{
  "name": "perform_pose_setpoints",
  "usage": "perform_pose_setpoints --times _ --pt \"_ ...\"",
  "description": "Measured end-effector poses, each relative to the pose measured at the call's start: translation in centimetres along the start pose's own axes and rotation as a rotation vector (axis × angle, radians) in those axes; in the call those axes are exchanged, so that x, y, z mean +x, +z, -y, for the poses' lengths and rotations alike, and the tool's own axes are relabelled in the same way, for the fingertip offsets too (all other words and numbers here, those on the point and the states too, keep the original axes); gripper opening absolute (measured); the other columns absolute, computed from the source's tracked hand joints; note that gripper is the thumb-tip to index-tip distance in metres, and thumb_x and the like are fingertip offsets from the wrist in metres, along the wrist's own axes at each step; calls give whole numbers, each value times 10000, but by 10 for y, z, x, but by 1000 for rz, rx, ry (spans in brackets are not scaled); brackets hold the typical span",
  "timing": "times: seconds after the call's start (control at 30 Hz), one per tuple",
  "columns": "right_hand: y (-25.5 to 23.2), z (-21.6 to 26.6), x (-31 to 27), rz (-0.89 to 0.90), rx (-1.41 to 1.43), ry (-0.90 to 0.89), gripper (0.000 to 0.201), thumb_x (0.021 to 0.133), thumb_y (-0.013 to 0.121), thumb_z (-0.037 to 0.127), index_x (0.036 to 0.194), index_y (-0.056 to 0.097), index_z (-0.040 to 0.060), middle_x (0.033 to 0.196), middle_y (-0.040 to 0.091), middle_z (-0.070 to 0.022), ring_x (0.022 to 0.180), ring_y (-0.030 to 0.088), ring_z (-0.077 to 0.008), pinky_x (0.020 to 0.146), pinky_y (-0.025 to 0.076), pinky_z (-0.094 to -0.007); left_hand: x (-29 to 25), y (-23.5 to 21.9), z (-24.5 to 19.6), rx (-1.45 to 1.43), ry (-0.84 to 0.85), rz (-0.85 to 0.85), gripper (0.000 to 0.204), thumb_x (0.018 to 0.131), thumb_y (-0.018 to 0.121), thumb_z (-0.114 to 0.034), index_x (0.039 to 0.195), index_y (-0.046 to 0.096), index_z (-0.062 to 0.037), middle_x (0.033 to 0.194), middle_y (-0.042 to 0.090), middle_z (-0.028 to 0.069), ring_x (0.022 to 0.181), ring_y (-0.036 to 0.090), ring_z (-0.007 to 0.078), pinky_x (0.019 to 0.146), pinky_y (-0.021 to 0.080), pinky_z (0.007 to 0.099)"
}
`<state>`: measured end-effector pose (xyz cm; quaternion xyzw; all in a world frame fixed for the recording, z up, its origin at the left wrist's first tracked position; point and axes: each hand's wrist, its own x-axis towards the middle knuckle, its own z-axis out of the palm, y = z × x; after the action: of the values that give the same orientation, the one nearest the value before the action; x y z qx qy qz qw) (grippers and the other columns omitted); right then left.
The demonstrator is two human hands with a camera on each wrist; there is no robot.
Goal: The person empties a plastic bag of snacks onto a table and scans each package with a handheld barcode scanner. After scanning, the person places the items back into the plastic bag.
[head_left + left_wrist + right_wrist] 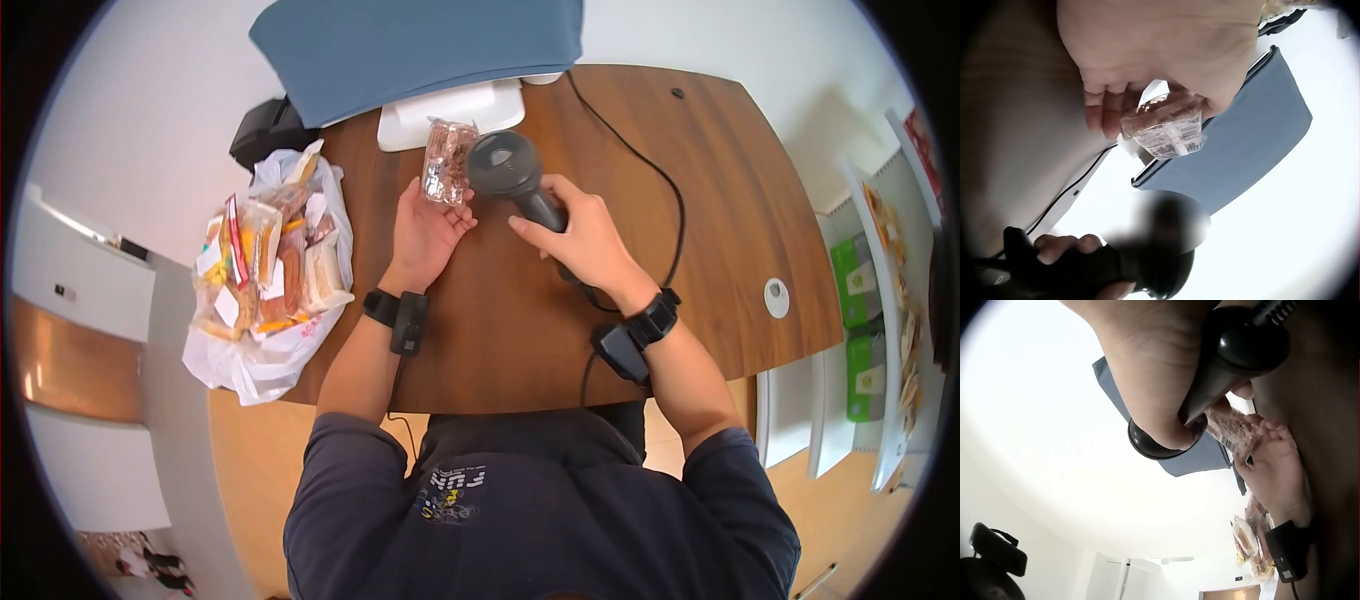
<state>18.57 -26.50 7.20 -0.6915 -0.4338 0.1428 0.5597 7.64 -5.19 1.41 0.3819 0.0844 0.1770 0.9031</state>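
Observation:
My left hand [424, 242] holds a clear-wrapped snack pack [446, 162] with brown contents, thumb on one side and fingers on the other, over the table. In the left wrist view the crinkled end of the wrapper juts out past the fingers. A small striped barcode label shows on the pack in the right wrist view. My right hand [592, 240] grips a dark handheld barcode scanner [505, 165] by its handle. The scanner's round head is right beside the pack and overlaps its edge in the head view.
A white plastic bag [262, 365] heaped with wrapped breads and snacks stands at the left. Behind lie a blue-covered panel [420, 50] on a white base [400, 128] and a black device [272, 132]. The scanner's cable [680, 215] runs across the right of the table.

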Motion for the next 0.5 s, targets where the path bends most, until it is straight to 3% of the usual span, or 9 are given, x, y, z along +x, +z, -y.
perform_pose_setpoints --times 0.07,0.33,0.4,0.5 --pt "-4 10 0 116 44 181 497 808 767 275 1139 590 -51 809 667 -154 693 659 -242 676 518 -326 0 -4 -6 40 15 54 473 1013 385 -448 1159 550 -29 1003 633 107 805 572 188 814 489 374" --pt "10 -5 -1 173 -97 88 471 787 776 257 1110 598 -35 733 607 -120 654 606 -197 650 484 -325 5 3 -4 149 7 -8 465 1020 378 -460 1153 559 -53 1037 642 64 849 579 164 812 482 345" --pt "11 -6 -1 183 -132 88 464 782 778 254 1102 600 -30 719 595 -117 644 591 -194 648 482 -327 4 0 -4 151 -7 73 499 1022 403 -445 1323 500 -59 1263 607 62 1125 578 158 987 444 345" --pt "12 -6 -1 180 -186 60 449 779 780 253 1085 600 -23 702 581 -109 619 565 -195 638 478 -329 4 -2 -3 163 -9 102 490 1023 411 -450 1309 508 -64 1256 607 54 1142 568 150 998 437 336"
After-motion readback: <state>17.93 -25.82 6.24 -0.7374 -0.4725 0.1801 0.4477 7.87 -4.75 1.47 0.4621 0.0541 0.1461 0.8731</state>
